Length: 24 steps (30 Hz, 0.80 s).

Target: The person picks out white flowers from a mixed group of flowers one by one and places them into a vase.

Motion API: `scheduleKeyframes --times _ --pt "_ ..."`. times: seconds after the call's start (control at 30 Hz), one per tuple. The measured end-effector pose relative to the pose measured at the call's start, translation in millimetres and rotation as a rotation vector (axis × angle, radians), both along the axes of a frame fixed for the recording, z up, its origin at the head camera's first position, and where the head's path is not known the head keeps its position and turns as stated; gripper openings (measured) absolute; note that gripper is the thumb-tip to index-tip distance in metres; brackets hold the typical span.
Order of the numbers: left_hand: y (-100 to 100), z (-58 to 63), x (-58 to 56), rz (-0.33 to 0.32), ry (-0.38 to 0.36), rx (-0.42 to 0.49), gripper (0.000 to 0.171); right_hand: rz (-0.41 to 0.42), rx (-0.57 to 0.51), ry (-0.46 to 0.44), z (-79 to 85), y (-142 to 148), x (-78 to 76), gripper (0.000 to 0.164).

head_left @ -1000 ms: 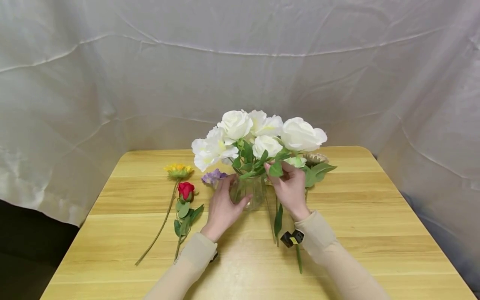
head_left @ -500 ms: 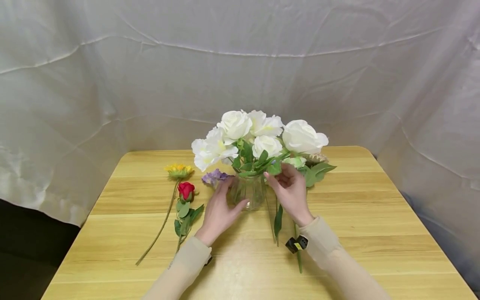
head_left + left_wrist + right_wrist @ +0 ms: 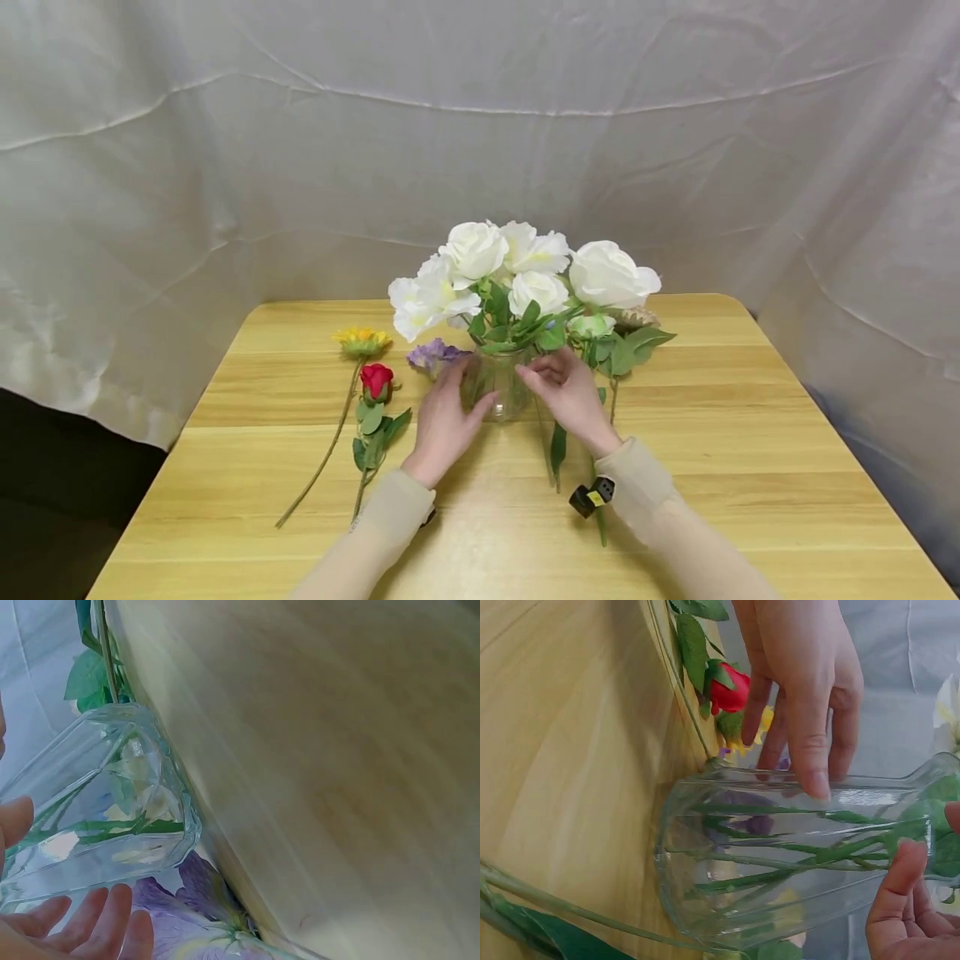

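Observation:
A clear glass vase [image 3: 491, 379] stands upright at the middle of the table, full of white flowers [image 3: 480, 250] with green leaves. Through its faceted wall the green stems [image 3: 780, 881] show in the right wrist view. My left hand [image 3: 442, 423] is at the vase's left side, thumb in front and fingers behind, fairly straight. My right hand [image 3: 572, 398] is at the right of the neck, its thumb and index fingertip apart, right at the rim and lower leaves. Behind my left fingers lies a purple flower [image 3: 180, 919].
A yellow sunflower [image 3: 362, 342] and a red rose [image 3: 377, 379] lie on the wooden table [image 3: 750, 467] at left. Right of the vase lie a pale green flower [image 3: 592, 325], a beige flower [image 3: 636, 317] and long stems. Grey cloth [image 3: 480, 150] hangs behind.
My right hand has let go of a leaf at the bouquet's lower right and come down to the vase's neck. The large white rose at right has tipped slightly outward.

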<state>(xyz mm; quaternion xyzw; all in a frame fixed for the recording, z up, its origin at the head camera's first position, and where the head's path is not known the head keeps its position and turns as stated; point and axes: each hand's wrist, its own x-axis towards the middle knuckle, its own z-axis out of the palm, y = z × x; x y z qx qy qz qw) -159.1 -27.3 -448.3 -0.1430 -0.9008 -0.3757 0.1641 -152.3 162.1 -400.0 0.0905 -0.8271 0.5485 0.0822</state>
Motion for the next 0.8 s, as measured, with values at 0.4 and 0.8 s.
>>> scheduleKeyframes --times 0.4,0.8 --pt "-8 1.4 -10.8 -0.089 -0.018 0.019 0.059 0.034 -0.003 -0.017 6.8 -9 10.5 0.057" --pt "-19 5.5 -9.1 -0.121 -0.071 -0.025 0.059 0.064 0.081 0.042 -11.0 -2 3.9 0.059"
